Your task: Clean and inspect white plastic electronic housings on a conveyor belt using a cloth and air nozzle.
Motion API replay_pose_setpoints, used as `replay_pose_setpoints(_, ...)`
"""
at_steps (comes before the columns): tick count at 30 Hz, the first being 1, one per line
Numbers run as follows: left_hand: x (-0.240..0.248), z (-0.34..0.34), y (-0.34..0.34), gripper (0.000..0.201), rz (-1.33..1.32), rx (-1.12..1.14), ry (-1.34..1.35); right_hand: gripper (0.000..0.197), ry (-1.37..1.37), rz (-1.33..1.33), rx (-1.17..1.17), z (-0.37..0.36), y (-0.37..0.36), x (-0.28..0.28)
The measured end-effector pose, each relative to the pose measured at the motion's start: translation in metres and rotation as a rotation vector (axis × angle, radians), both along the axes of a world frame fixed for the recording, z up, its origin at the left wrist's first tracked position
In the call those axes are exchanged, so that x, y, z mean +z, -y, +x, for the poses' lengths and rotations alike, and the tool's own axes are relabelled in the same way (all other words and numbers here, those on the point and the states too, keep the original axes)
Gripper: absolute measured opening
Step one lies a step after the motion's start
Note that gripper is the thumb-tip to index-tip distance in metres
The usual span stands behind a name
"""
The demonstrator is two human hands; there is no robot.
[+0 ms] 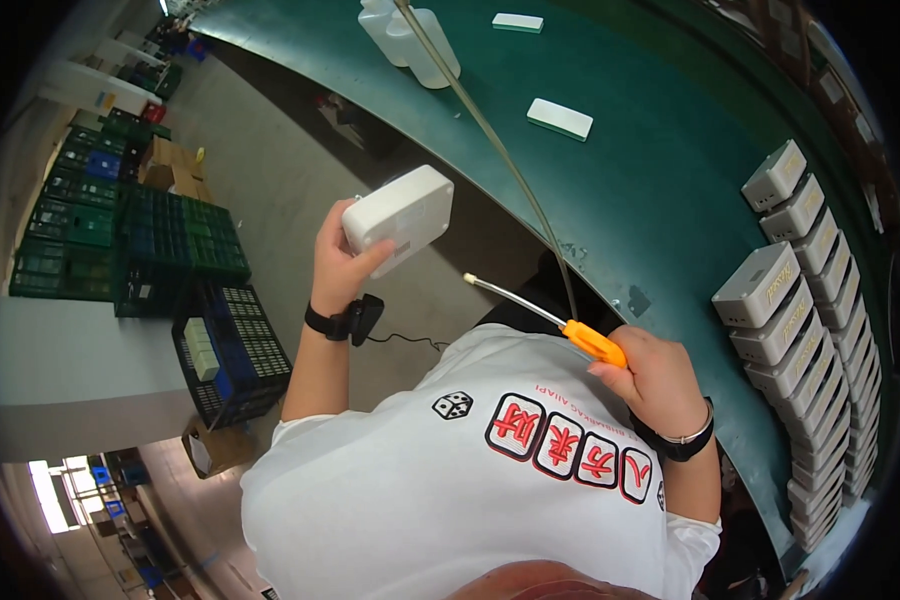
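Note:
My left hand [342, 262] is closed around a white rounded plastic box [407, 212], holding it tilted up off the bench's near edge. The thumb presses on its face and the other fingers are behind it. Closed round the orange handle of an air blow gun [594, 343] is my right hand [660, 380]. Its thin bent metal nozzle points left and up toward the box, with a gap between tip and box. A hose [500, 150] runs down across the bench to near the blow gun; its joint is hard to see.
On the green bench [660, 190], two white blocks [560, 119] lie apart, and translucent bottles [425, 50] stand at the far edge. Stacks of pale boxes [760, 285] line the right side. To the left, green crates [165, 245] and a black crate [235, 350] are piled on the floor.

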State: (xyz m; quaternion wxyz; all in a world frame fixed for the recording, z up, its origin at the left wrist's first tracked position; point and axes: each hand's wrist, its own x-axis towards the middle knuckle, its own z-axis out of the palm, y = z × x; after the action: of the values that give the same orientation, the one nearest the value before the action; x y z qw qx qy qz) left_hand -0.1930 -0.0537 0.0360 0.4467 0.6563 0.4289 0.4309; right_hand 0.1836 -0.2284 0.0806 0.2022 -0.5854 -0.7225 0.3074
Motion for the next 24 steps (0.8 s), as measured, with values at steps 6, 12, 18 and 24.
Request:
replay_pose_setpoints(6,0.047,0.012,-0.008,0.05,0.425,-0.2,-0.465,0.04,-0.011,-0.041,-0.019,0.005,-0.009,0.005)
replay_pose_setpoints(12,0.049,0.021,-0.023,0.045,0.528,-0.445,-0.628,0.043,-0.059,-0.031,0.027,0.009,-0.014,0.001)
replay_pose_setpoints(18,0.011,-0.007,-0.031,0.057,-0.055,-0.473,-0.199,0.04,-0.044,-0.101,-0.034,0.015,-0.017,-0.006)
replay_pose_setpoints(24,-0.07,0.007,0.012,0.054,-1.007,-0.227,1.427,0.039,-0.139,-0.084,-0.031,0.017,-0.018,-0.008)
